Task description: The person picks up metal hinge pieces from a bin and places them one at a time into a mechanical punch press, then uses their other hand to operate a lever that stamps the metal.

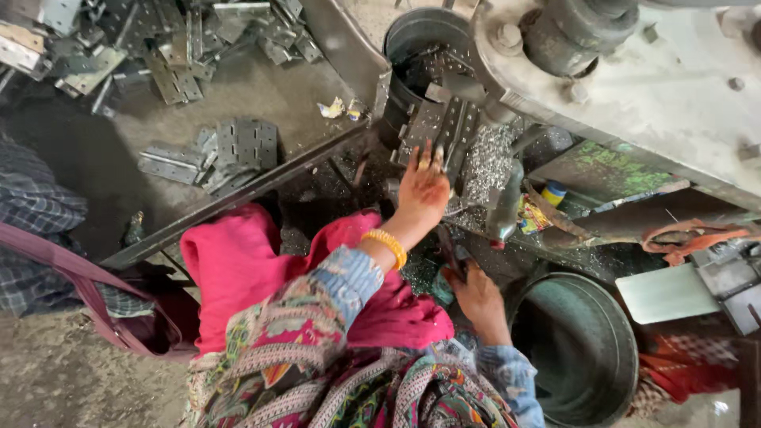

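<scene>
Patterned sleeves lay nearest; the left hand [424,186] pressed flat, fingers spread, on a perforated plate [448,131] just below the press [634,71]. Right hand [478,297] curled around a dark tool [446,252] below that plate. Round tub [583,349] sat right of it; plate piles [214,154] lay left; a small yellow-blue packet [543,208] lay right of the plate

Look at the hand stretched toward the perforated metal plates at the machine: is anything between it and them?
No. The left hand already rests its fingertips on the perforated metal plates; nothing visible lies between them.
</scene>
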